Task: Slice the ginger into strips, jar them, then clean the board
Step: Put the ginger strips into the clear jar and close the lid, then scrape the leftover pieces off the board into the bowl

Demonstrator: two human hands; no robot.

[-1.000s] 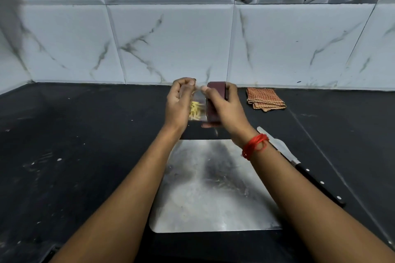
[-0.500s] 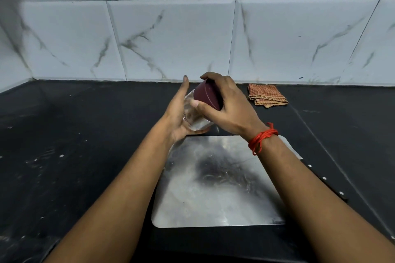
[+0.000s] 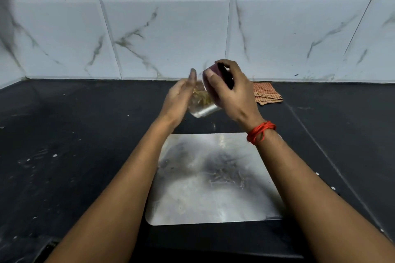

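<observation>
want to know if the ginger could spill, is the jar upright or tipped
Tipped: the jar leans with its maroon lid up to the right, base down-left, held between the left hand and right hand.

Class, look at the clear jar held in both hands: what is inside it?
Pale yellowish ginger strips show through the jar, which is tilted. The right hand covers the maroon lid end, so the fill there is hidden.

Folded checked cloth (image 3: 267, 94) by tiled wall (image 3: 171, 34)
</observation>
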